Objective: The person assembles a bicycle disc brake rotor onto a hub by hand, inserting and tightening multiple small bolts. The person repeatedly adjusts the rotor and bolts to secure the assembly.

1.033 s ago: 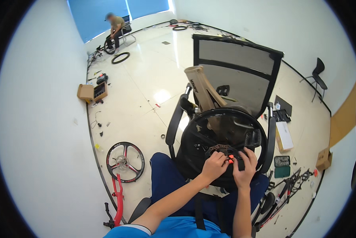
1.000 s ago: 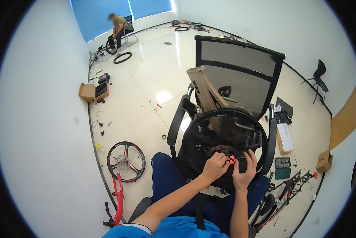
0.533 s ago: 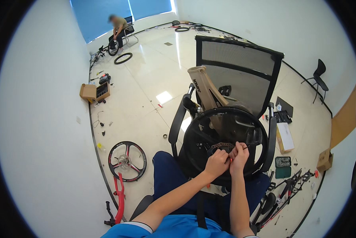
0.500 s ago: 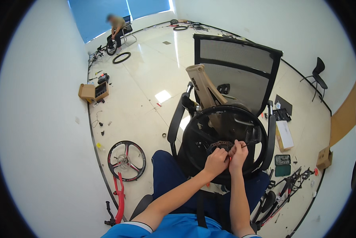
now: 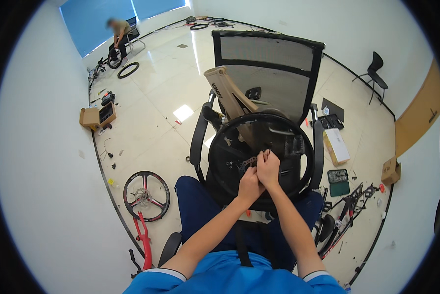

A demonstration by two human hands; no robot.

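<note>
My left hand (image 5: 249, 187) and my right hand (image 5: 268, 170) are close together, touching, over a large round black piece with a raised rim (image 5: 307, 181). It lies on the seat of a black office chair (image 5: 278, 51). Fingers of both hands are closed in a pinch; what is between them is hidden. Beside them, partly covered, is a holed metal brake rotor (image 5: 246, 164). Small light bolts lie left of it. A black pedal-like part (image 5: 294, 145) rests at the round piece's right side. Behind stands a tan bicycle frame (image 5: 231, 89).
Left on the floor lie a three-spoke wheel (image 5: 144, 218), a red fork (image 5: 144, 240) and an opened cardboard box (image 5: 89, 117). Right are a white box (image 5: 338, 147), a green case (image 5: 339, 189) and a black-and-red bike frame (image 5: 346, 215). A person (image 5: 119, 34) sits far left.
My right hand has moved left and forward, now ahead of my left hand. The small dark tool and red bit seen at my hands no longer show. The view has shifted right.
</note>
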